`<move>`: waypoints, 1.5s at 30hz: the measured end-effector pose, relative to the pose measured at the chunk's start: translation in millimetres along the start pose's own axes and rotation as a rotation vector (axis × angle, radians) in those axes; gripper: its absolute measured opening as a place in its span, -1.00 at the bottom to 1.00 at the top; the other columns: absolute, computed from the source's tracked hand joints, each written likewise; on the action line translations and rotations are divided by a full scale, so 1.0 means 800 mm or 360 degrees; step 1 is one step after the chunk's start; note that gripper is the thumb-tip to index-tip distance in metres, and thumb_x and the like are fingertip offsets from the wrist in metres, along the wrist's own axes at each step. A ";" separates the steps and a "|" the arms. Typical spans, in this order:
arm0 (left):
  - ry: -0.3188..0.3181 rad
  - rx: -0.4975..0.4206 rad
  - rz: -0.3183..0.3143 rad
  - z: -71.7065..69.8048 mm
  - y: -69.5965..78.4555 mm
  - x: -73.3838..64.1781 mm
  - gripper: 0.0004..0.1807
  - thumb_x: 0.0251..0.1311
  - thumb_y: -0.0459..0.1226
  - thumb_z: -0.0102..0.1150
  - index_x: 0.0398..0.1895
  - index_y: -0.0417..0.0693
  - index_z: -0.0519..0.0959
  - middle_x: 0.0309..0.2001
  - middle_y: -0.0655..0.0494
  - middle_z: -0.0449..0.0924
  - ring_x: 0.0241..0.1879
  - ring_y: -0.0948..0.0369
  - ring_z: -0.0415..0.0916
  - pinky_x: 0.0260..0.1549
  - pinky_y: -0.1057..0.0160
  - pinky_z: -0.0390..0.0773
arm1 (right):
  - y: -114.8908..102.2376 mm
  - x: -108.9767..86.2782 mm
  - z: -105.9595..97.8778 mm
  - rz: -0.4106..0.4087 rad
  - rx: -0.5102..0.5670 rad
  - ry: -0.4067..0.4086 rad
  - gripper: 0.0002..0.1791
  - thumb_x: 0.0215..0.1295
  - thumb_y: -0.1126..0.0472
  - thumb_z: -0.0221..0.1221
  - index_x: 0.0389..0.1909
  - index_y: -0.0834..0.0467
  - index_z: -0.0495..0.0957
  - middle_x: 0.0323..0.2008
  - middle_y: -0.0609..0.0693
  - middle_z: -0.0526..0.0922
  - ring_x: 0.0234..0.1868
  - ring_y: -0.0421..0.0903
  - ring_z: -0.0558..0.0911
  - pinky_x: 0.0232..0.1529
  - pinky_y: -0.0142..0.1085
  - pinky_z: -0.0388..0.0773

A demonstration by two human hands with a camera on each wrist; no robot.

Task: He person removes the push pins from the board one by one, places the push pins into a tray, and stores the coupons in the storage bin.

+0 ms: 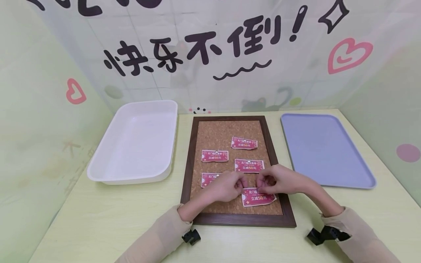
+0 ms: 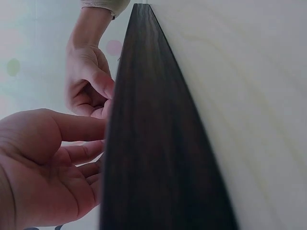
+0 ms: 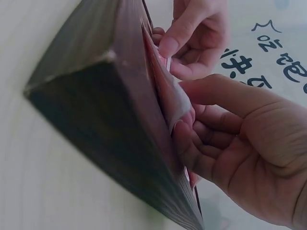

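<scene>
Near the front edge of the worktop lies a cork board in a dark frame. Both hands meet over its front part, at the nearest coupon, which lies near the board's front right corner. The right hand has its fingers curled and pinching the top edge of this coupon, lifting the paper a little from the cork. The left hand is just beside it, fingers bent and touching the coupon's left top corner; whether they pinch it I cannot tell. Farther back on the board four more coupons are pinned. A white tub stands at the left, a blue tray at the right.
</scene>
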State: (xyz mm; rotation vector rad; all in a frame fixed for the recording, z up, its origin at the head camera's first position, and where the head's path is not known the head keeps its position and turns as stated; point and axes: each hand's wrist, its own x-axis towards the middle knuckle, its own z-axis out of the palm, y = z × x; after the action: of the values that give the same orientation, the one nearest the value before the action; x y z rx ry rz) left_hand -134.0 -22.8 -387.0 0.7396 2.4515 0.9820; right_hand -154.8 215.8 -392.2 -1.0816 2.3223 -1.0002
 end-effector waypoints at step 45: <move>0.0548 -0.0195 0.0153 -0.113 -0.039 -0.034 -0.87 0.31 -0.46 0.19 -0.12 -0.23 0.63 -0.27 0.04 0.65 -0.26 0.16 0.59 -0.19 0.25 0.62 | 0.047 -0.040 -0.075 0.0032 0.0009 0.0826 -0.94 0.34 0.50 0.21 -0.22 0.37 0.60 -0.41 0.11 0.66 -0.40 -0.16 0.66 -0.34 -0.41 0.60</move>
State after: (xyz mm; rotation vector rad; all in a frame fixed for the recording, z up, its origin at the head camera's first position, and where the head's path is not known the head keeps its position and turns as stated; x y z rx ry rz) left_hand -170.7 -104.4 -343.7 0.7006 2.6303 1.3835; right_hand -189.2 284.0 -378.1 -0.8670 2.7149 -1.4134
